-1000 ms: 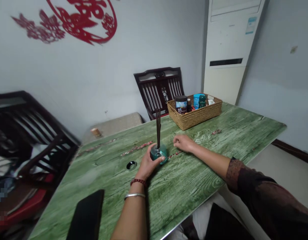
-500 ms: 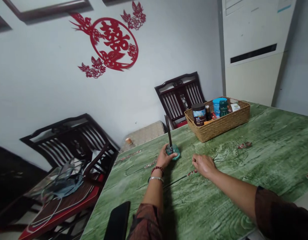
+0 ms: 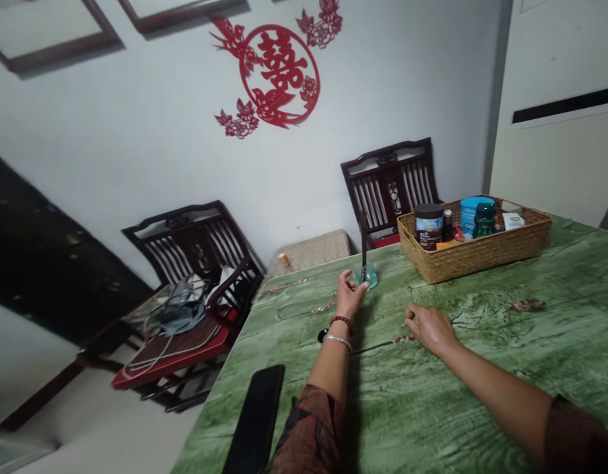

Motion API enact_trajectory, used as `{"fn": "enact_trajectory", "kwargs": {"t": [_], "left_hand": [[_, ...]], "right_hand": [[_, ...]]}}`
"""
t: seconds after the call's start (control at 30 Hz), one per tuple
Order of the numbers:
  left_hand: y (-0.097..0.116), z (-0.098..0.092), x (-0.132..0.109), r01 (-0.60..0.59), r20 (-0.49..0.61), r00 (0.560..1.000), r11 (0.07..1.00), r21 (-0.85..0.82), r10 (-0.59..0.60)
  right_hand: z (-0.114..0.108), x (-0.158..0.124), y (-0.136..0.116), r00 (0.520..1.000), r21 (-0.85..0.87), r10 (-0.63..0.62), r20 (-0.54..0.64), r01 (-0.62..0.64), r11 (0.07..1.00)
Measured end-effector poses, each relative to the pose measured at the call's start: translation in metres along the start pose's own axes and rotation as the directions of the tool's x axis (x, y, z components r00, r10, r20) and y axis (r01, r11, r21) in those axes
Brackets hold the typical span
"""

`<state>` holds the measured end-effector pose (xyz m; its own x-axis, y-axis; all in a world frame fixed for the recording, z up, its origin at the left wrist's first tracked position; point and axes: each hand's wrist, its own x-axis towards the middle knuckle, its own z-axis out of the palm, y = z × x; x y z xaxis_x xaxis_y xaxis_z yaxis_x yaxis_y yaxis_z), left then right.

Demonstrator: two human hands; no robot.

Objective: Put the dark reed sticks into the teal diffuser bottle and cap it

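A reed diffuser [image 3: 371,278], a small teal glass vessel with dark sticks [image 3: 363,247] rising from it, stands upright near the table's far edge. Just on its left is my left hand [image 3: 352,293]. Thumb and fingers are apart, with the thumb tip against or very near the glass. My right hand [image 3: 432,329] rests over the tabletop to the right, fingers curled together; anything inside them is hidden. Beside my left wrist lies a small round black object [image 3: 323,335], partly covered by the wrist.
On the green patterned table [image 3: 392,408] lies a black phone [image 3: 255,418] at left. A wicker basket [image 3: 486,259] of jars and packets stands at back right. Dark wooden chairs [image 3: 199,243] and a low side table [image 3: 313,253] are beyond the edge.
My left hand has loosened from around the diffuser and drawn slightly back from it. The view has swung left. The black round object has come into sight. My right hand stays curled.
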<state>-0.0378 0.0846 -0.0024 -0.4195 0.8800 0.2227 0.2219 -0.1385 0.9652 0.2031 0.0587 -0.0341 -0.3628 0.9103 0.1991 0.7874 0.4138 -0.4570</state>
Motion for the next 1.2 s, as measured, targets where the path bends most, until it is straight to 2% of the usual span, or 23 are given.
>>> {"fn": "enact_trajectory", "kwargs": {"t": [0.1, 0.2, 0.27, 0.33, 0.37, 0.47, 0.57, 0.67, 0.77, 0.93, 1.03, 1.1, 1.2], "left_hand": [[0.020, -0.016, -0.046, 0.077, 0.011, 0.997, 0.988, -0.137, -0.076], [0.042, -0.034, -0.092, 0.121, 0.079, 0.991, 0.955, -0.271, -0.104], [0.053, -0.046, -0.115, 0.198, 0.198, 0.974, 0.846, -0.495, -0.113], [0.061, -0.056, -0.130, 0.245, 0.279, 0.956, 0.758, -0.604, -0.087], [0.064, -0.060, -0.134, 0.256, 0.304, 0.950, 0.718, -0.648, -0.065], [0.067, -0.067, -0.142, 0.255, 0.328, 0.945, 0.603, -0.756, 0.011], [0.063, -0.069, -0.143, 0.251, 0.333, 0.941, 0.526, -0.812, 0.065], [0.059, -0.069, -0.140, 0.257, 0.331, 0.939, 0.455, -0.853, 0.091], [0.058, -0.066, -0.130, 0.251, 0.315, 0.944, 0.399, -0.882, 0.101], [0.050, -0.055, -0.113, 0.268, 0.318, 0.944, 0.350, -0.897, 0.090], [0.035, -0.052, -0.113, 0.314, 0.345, 0.938, 0.346, -0.884, 0.031], [0.028, -0.051, -0.114, 0.350, 0.377, 0.926, 0.353, -0.868, 0.009], [0.024, -0.051, -0.115, 0.391, 0.419, 0.908, 0.366, -0.845, -0.003]], "right_hand": [[0.004, 0.005, 0.005, 0.997, 0.078, 0.051, -0.065, -0.046, 0.996], [-0.001, 0.011, 0.006, 0.980, 0.277, 0.106, -0.167, -0.056, 0.959], [-0.012, 0.014, 0.002, 0.975, 0.463, 0.112, -0.193, -0.010, 0.886], [-0.029, 0.014, -0.007, 0.985, 0.654, 0.091, -0.150, 0.029, 0.756], [-0.041, 0.013, -0.014, 0.992, 0.749, 0.065, -0.112, 0.041, 0.662], [-0.081, 0.006, -0.040, 0.997, 0.951, -0.070, -0.036, 0.056, 0.303], [-0.120, -0.003, -0.064, 0.974, 0.996, -0.214, -0.080, 0.087, 0.027], [-0.138, -0.005, -0.074, 0.957, 0.988, -0.259, -0.129, 0.103, -0.112], [-0.124, 0.001, -0.064, 0.959, 0.979, -0.257, -0.120, 0.072, -0.188], [-0.057, 0.013, -0.025, 0.973, 0.950, -0.230, -0.016, -0.057, -0.306], [-0.025, 0.014, -0.003, 0.967, 0.932, -0.237, 0.095, -0.170, -0.319], [-0.015, 0.014, 0.005, 0.964, 0.926, -0.233, 0.131, -0.203, -0.319], [-0.010, 0.015, 0.010, 0.962, 0.922, -0.226, 0.153, -0.222, -0.319]]}}
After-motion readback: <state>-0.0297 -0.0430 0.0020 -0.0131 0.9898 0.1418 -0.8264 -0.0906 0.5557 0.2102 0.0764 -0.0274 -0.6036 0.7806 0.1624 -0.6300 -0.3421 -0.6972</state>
